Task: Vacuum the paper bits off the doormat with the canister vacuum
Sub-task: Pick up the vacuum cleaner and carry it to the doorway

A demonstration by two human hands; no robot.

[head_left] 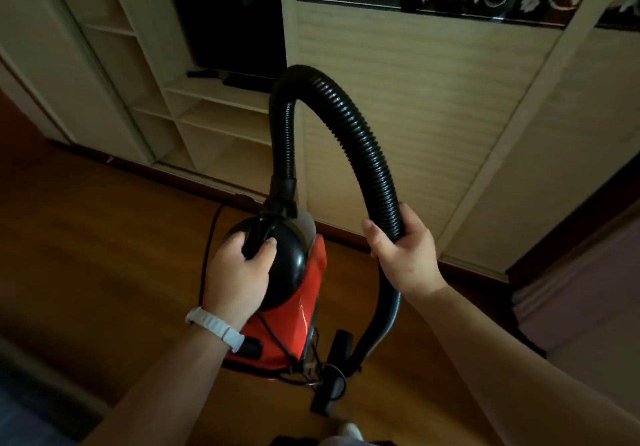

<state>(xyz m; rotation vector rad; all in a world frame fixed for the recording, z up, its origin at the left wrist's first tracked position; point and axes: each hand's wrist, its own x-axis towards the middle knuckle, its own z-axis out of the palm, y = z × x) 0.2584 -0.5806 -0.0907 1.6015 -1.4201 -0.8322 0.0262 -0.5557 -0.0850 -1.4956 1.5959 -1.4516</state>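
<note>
A red canister vacuum (304, 310) with a round black front end is held above the wooden floor in the middle of the view. My left hand (239, 272) grips its black front end from the left. A ribbed black hose (346, 134) rises from the canister, arches over and comes down on the right. My right hand (403, 255) is closed around that hose. Below it the hose runs down to a black floor nozzle (334, 380) near the floor. No doormat or paper bits show in this view.
A cream wardrobe with a sliding slatted door (415, 99) and open shelves (214, 123) stands straight ahead, with a dark screen (228, 23) on one shelf. A black power cord (209, 248) hangs left of the vacuum. Wooden floor (104, 255) spreads left; a bed edge (588, 290) lies right.
</note>
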